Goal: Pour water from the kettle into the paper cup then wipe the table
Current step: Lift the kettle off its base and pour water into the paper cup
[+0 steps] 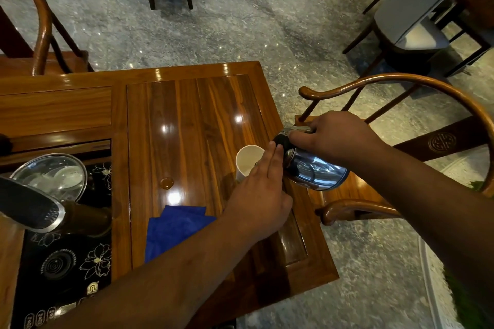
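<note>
A white paper cup (247, 160) stands upright on the glossy wooden table (187, 115) near its right edge. My right hand (339, 139) grips the handle of a shiny steel kettle (315, 171), which is tipped far over with its black lid end toward the cup. My left hand (259, 187) lies with flat, straight fingers against the cup's near side and the kettle's lid; whether it grips the cup is unclear. A folded blue cloth (173, 230) rests on the table close to me, partly under my left forearm. A small water puddle (167, 183) sits left of the cup.
At the left, a black tea panel (66, 262) holds a glass-lidded pot (50, 176) and a dark spout (29, 208). Curved wooden armchairs stand at the right (401, 83) and far left (40, 21). More chairs stand farther off on the stone floor.
</note>
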